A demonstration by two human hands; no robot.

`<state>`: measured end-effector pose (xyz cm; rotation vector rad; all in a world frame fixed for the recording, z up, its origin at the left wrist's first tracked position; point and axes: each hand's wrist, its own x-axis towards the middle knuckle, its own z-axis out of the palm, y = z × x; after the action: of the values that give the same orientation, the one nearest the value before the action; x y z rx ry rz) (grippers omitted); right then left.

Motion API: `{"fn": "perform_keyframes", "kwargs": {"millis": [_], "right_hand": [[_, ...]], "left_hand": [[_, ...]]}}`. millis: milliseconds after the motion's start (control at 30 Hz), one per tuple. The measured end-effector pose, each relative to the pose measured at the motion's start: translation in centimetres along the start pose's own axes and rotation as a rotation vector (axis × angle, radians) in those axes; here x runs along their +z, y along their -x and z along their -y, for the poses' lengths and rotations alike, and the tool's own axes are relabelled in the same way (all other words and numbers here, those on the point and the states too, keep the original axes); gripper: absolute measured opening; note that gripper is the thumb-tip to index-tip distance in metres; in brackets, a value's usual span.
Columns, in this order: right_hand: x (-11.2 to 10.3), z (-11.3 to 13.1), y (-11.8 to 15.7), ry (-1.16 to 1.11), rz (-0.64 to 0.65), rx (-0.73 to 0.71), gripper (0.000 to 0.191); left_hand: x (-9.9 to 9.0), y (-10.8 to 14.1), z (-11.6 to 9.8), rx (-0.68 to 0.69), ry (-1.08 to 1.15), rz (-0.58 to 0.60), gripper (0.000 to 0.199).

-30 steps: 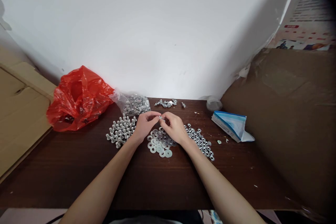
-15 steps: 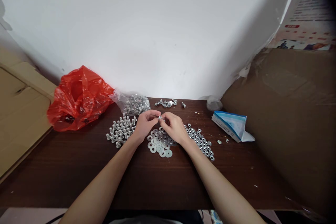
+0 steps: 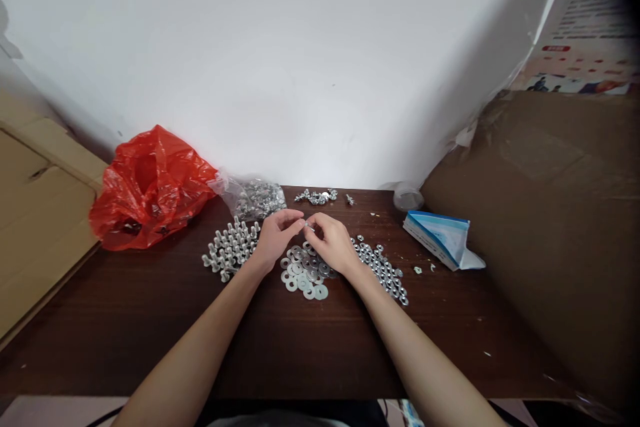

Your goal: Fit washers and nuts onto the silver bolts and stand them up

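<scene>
Fingertips of my left hand (image 3: pixel 274 237) and my right hand (image 3: pixel 329 240) meet above the flat washers, both closed in a pinch. Between them is a small shiny bolt (image 3: pixel 309 225), mostly covered by the fingers; whether a nut or washer is on it I cannot make out. Just left of my left hand, several bolts (image 3: pixel 230 247) stand on their heads in a cluster. A heap of flat washers (image 3: pixel 303 278) lies below the hands. Several flanged nuts (image 3: pixel 387 271) are spread to the right, partly behind my right wrist.
At the back lie assembled bolts (image 3: pixel 317 198) and a single one (image 3: pixel 350 200). A clear bag of hardware (image 3: pixel 260 199) sits beside a red plastic bag (image 3: pixel 155 187). On the right are a round clear container (image 3: pixel 408 198), a blue-white packet (image 3: pixel 440 238) and cardboard (image 3: pixel 560 227).
My fingers have shifted slightly around the bolt, and less of its shiny metal shows now. Both hands stay in the same place; the piles look unchanged.
</scene>
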<state>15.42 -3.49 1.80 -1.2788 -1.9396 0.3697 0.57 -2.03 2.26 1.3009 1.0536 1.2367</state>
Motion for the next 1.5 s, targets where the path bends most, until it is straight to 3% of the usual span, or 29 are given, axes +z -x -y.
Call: {"fn": "perform_keyframes", "kwargs": {"millis": [667,900,1100,1500], "right_hand": [[-0.01,-0.17,-0.05,0.002,0.005,0.014,0.012],[-0.11,-0.09,-0.1,0.003,-0.013,0.022,0.012],[-0.12,0.06,-0.05,-0.006,-0.003,0.005,0.013],[-0.17,0.08,0.01,0.019,0.016,0.021,0.013]], "left_hand": [[-0.06,-0.14,0.09,0.058,0.049,0.055,0.023],[-0.05,-0.16,0.23,0.051,-0.043,-0.037,0.026],[0.01,0.04,-0.2,0.031,-0.132,0.027,0.023],[-0.02,-0.01,-0.27,0.082,-0.127,0.043,0.018]]}}
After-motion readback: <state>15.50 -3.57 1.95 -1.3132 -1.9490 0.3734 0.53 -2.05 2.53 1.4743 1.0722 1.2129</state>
